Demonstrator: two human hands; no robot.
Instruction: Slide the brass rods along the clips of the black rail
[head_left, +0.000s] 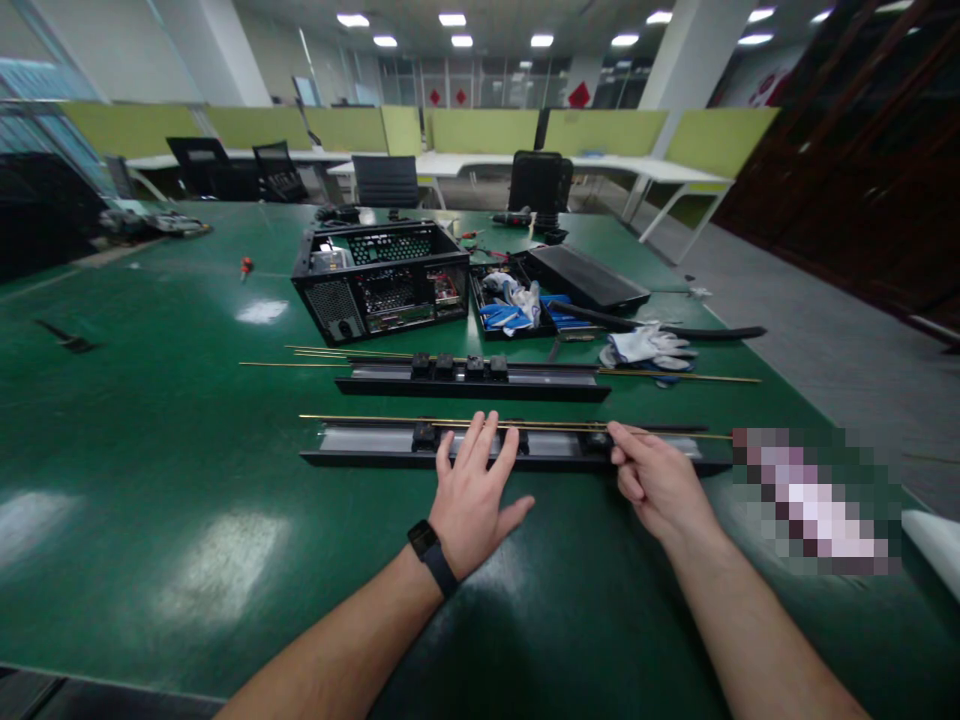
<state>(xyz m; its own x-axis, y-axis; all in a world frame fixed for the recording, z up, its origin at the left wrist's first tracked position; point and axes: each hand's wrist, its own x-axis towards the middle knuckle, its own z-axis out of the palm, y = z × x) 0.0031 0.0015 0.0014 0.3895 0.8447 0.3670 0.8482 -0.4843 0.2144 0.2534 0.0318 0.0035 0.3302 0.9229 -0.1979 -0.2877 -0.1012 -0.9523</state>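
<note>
A long black channel [375,460] with a pale inner strip lies across the table in front of me. Small black blocks [424,435] sit along it, and thin brass rods [360,418] run lengthwise over them. My left hand [476,510], with a dark watch on its wrist, is spread open over the middle of the channel, its fingertips at the rods. At the channel's right part, my right hand [664,485] is closed, thumb and forefinger pinching a brass rod beside a black block. Part of the blocks is hidden behind my hands.
Behind lies a second black channel [480,387] with several blocks and loose brass rods [712,378]. Farther back are an open computer case [330,310], a black tray with gloves [514,305], a black panel [585,277] and more gloves [649,345]. A blurred-out patch covers the right side.
</note>
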